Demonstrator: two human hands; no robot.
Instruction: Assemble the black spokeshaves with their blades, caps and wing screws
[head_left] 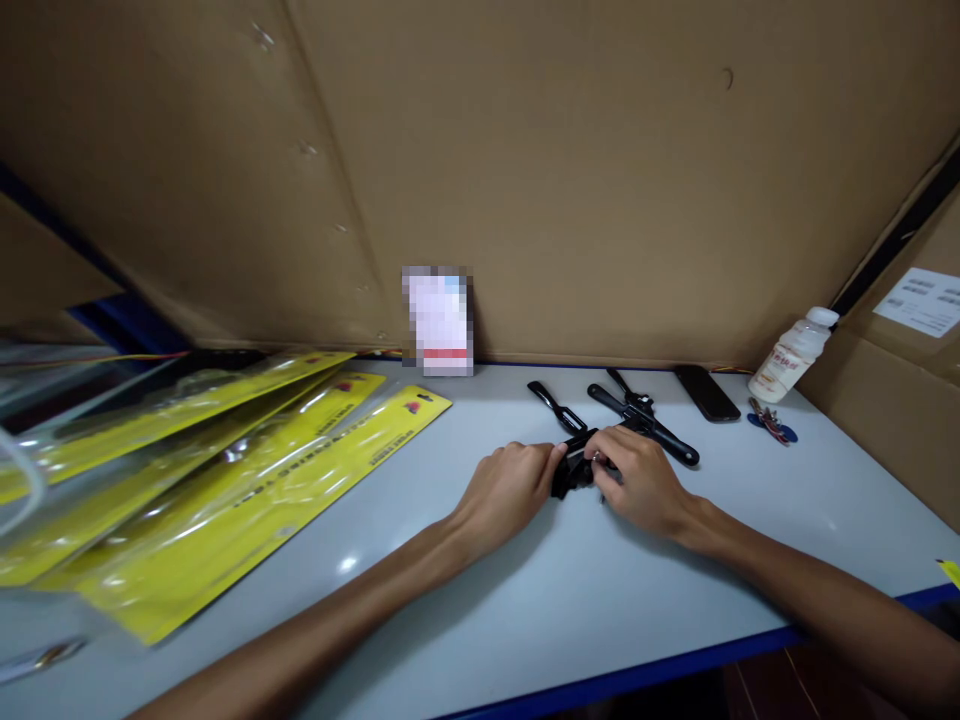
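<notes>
Resting on the pale worktop [525, 600], a small black tool [574, 470] is held between both hands near its middle. The left hand [510, 490] is closed on the tool's left end, the grip tight; the right hand [637, 480] is pinched on its right end. More black tools [645, 420] are laid just behind. Yellow packets [225, 470] are stacked at left; a phone [706, 392], keys [771, 420] and a bottle [793, 355] are kept at right.

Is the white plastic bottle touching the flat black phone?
Apart. In the head view the white plastic bottle stands right of the flat black phone, with bare grey table between them.
</notes>
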